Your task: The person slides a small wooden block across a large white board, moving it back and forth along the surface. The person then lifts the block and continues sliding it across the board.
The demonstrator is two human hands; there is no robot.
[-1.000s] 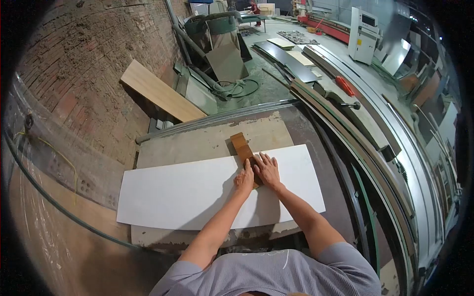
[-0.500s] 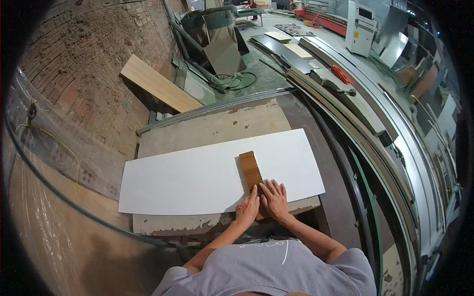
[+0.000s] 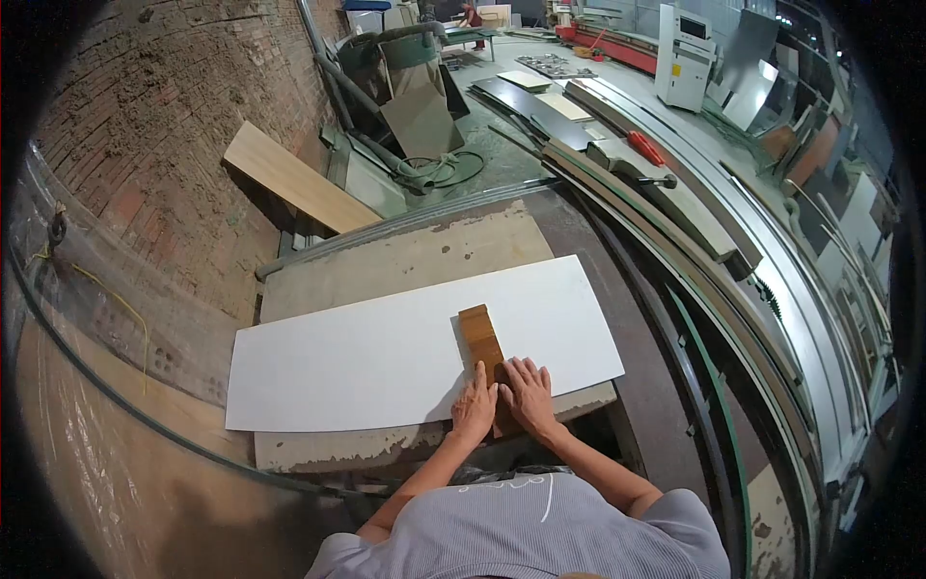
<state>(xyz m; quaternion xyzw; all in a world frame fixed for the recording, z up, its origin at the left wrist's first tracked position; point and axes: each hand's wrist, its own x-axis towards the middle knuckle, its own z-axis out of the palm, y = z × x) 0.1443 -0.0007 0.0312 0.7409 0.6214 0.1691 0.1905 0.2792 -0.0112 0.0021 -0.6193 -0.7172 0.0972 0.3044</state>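
A worn worktop [image 3: 405,265] carries a long white panel [image 3: 386,352] lying flat across it. On the panel's right part, at its near edge, lies a brown wooden block [image 3: 479,333]. My left hand [image 3: 475,409] and right hand [image 3: 527,396] press flat and open on the block's near end, side by side.

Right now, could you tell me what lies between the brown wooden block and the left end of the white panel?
In the head view, nothing: from the wooden block leftward, the white panel is bare surface to its left end.
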